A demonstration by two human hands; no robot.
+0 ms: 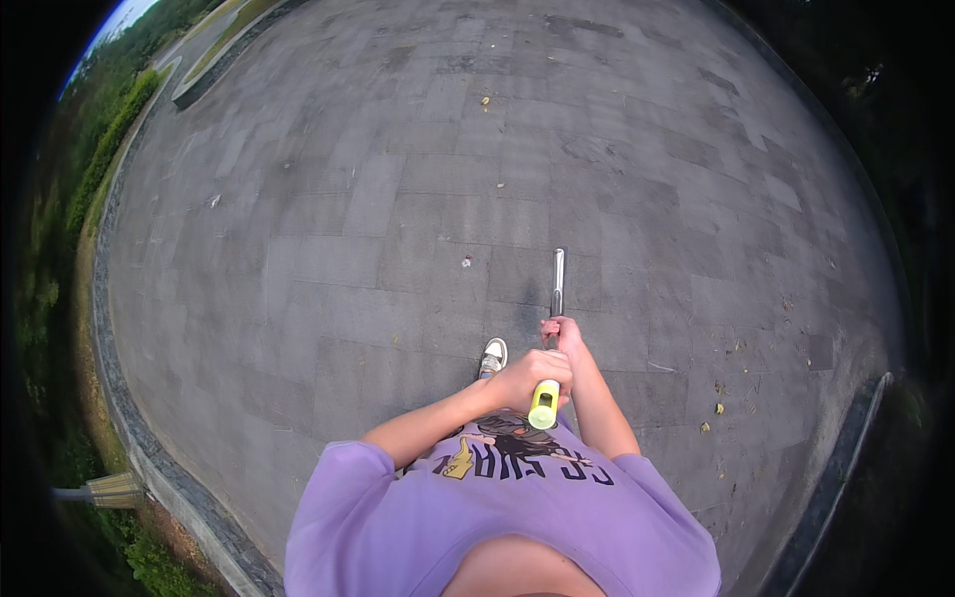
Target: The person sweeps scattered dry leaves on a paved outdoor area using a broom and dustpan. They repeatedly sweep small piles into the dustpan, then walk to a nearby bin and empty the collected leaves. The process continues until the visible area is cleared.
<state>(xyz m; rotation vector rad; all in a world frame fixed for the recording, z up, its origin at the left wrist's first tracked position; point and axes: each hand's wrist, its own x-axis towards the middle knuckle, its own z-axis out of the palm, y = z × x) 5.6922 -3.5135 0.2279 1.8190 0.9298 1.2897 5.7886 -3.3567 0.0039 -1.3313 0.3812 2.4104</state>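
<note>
In front of my purple T-shirt [492, 515] I hold a long-handled tool with a silver metal shaft [558, 283]. A yellow-green end cap [543, 407] with a slot in it tops the handle and points back towards me. My left hand [528, 372] wraps the handle just beyond that cap. Farther along, my right hand [565, 333] grips the shaft with its fingers curled round it. The shaft reaches away from me over the paving; what sits at its far tip cannot be made out. A white and grey shoe [492, 357] shows beside my hands.
Grey stone paving [418, 201] spreads around me, with yellow leaves [719, 408] scattered at the right. A low stone kerb [112, 358] bounds the left side, a hedge [112, 142] beyond it. Another raised edge [843, 485] runs along the lower right.
</note>
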